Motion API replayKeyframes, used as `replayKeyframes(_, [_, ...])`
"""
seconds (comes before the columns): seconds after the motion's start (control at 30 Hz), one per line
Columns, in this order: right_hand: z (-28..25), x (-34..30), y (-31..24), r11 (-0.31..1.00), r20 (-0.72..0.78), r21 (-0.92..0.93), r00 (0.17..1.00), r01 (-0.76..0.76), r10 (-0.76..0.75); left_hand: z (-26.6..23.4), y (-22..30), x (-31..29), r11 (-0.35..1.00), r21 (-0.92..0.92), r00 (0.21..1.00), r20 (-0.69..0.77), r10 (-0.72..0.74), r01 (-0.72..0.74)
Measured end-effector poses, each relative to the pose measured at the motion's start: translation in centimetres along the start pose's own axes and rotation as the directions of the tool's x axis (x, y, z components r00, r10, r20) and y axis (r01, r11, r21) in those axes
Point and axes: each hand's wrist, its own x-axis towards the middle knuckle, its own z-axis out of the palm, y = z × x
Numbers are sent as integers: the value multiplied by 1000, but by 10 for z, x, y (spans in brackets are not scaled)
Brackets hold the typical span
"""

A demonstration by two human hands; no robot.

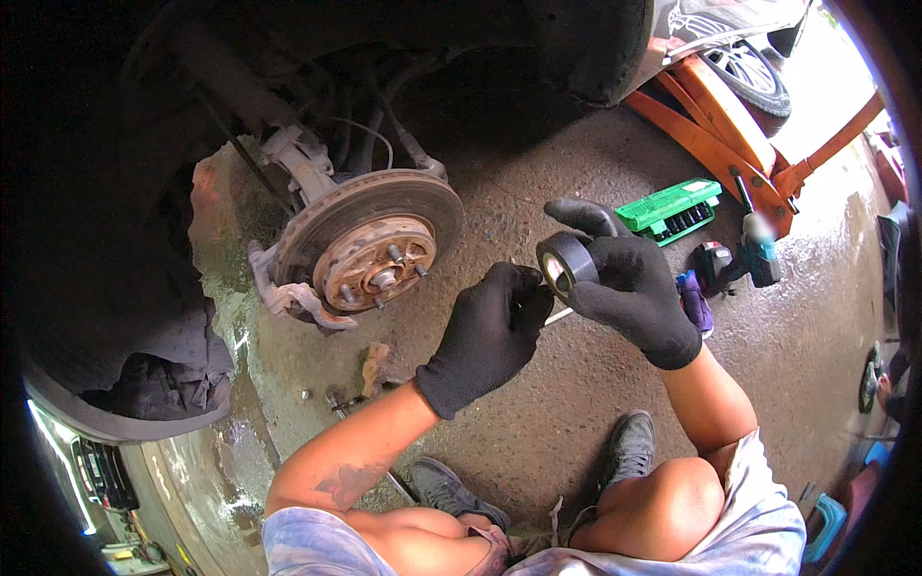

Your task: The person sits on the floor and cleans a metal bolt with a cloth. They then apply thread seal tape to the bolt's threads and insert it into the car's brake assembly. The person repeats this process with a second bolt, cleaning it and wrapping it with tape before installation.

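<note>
My right hand (639, 293), in a black glove, holds a roll of black tape (579, 259) between thumb and fingers, its index finger stretched out past the roll. Close on its left, my gloved left hand (495, 331) is closed, the fingertips pinched together near the tape. What they pinch is hidden. A thin pale rod (558, 316) shows between the hands; I cannot tell whether it is held. Beyond my left hand stands a rusty brake disc (432, 206) with a bare wheel hub (382, 278) and its studs, touched by neither hand.
The wheel arch (154, 374) hangs over the left side. On the right lie a green socket case (669, 209), a cordless impact wrench (759, 252) and a purple item (695, 302). Behind them is an orange jack (725, 120). A rusty part (376, 369) lies on the wet floor.
</note>
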Motion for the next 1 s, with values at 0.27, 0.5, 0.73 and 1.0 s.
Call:
replayKeyframes(0.27, [0, -20, -13, 899, 69, -370, 971, 236, -227, -4, -2, 6, 995, -62, 994, 85, -70, 76])
replayKeyframes(0.5, [20, -38, -22, 856, 24, -447, 960, 260, -280, -3, -18, 5, 914, -282, 953, 165, -254, 293])
replayKeyframes(0.73, [23, -52, -3, 949, -158, -315, 985, 20, -73, -10, -15, 3, 628, -577, 853, 366, -372, 522])
replayKeyframes(1.0, [30, -48, -8, 957, -313, -63, 916, -282, 249, -17, -12, -2, 451, -658, 797, 481, -364, 603])
